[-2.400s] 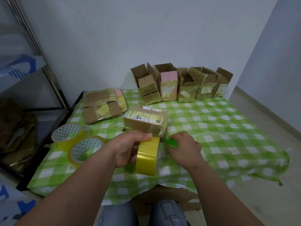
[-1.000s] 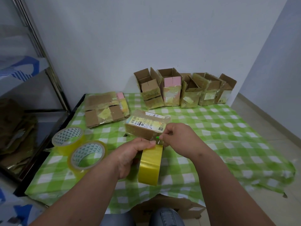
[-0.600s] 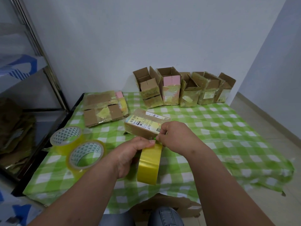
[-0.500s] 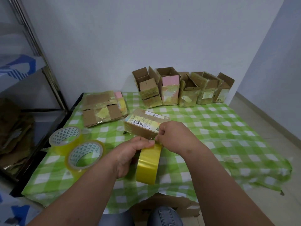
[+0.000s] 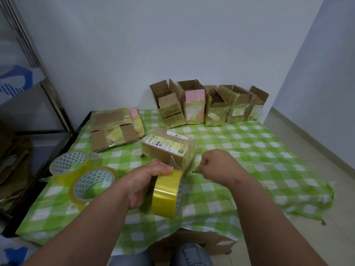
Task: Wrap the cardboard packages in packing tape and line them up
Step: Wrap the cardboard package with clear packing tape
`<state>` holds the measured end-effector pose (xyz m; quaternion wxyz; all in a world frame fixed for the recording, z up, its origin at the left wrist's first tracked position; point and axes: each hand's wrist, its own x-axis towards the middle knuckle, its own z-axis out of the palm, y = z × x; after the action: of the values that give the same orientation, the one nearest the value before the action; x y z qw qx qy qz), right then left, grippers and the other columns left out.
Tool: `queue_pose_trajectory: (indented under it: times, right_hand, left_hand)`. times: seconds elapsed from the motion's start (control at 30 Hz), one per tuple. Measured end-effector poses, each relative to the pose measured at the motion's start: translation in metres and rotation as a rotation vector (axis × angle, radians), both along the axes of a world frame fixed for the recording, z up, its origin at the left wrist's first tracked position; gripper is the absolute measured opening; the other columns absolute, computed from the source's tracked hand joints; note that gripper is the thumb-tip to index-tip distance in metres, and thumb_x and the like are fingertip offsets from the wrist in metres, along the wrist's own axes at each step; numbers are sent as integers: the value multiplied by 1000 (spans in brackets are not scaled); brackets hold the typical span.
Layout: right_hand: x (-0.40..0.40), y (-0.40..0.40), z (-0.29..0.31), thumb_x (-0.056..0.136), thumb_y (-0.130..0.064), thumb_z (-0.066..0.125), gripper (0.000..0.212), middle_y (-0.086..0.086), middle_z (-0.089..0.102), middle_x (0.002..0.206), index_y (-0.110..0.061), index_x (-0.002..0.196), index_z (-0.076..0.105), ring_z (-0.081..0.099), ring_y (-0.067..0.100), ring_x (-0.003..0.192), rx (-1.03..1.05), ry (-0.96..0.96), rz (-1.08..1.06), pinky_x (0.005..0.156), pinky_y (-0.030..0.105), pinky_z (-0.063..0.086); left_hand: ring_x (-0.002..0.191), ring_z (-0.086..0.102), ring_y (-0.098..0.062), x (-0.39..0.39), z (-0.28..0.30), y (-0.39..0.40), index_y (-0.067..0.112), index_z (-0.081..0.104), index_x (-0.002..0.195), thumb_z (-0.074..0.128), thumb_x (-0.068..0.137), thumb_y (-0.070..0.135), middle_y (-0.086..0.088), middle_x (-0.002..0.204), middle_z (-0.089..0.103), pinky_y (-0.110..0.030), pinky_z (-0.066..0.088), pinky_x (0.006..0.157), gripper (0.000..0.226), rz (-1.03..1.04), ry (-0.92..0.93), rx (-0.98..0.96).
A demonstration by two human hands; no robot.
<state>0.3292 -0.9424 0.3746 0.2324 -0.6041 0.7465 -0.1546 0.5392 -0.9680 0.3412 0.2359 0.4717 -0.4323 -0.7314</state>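
op: both hands sit over the near part of the tabletop [image 5: 249, 146]. left hand [image 5: 143, 182] grips the yellow tape roll [image 5: 167, 192] on edge, fingers through the core as far as i can tell, thumb on top of the tape. right hand [image 5: 217, 166] is curled tight around a small green tool [image 5: 194, 171]; only its tip shows, so i can't say what kind of cutter it is.

obs: where is the package?

op: labelled cardboard package [image 5: 168, 150] lies flat just beyond the roll, already glossy with tape. a clear strip seems to run from the roll up to its near edge, but it's too faint to be sure.

obs: which step, in your reading?

op: i judge it the cut-off: the wrap on this package looks nearly complete and the tool tip is close to the roll, not touching it that i can see.

obs: and next?

op: tension first. left hand should keep the strip taut so the tool can sever it close to the package, then the loose end needs pressing down. after that the package belongs with the row of wrapped boxes [image 5: 207, 106] along the wall.

obs: anything else to log?

op: two spare tape rolls [image 5: 76, 173] lie flat at left, and a flattened taped bundle [image 5: 117, 129] sits behind them. neither is involved.
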Motion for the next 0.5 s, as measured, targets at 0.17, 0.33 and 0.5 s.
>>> queue_pose_trajectory:
  times: [0.17,0.33,0.5]
  right_hand:
    - [-9,2,-33,93,-31,58,15,-2,66,78,-19,84,60,63,21,78,-66,-9,-76,66,33,50]
    - [-3,6,-65,94,-37,56,19,-5,57,115,-33,111,61,53,22,111,-87,150,-89,93,37,38]
    - [26,13,-59,91,-42,50,25,-10,59,92,-31,77,67,52,19,98,-244,-102,-246,94,41,31]
  left_hand:
    - [103,56,-33,-1,0,1,21,66,93,80,55,31,-12,104,61,-51,43,99,42,-4,-7,0]
    - [102,56,-33,-2,1,2,20,67,93,80,55,32,-13,105,61,-46,44,91,42,2,-4,8]
    - [103,58,-34,-3,1,3,22,70,88,83,52,33,-13,106,64,-53,44,100,39,3,-3,27]
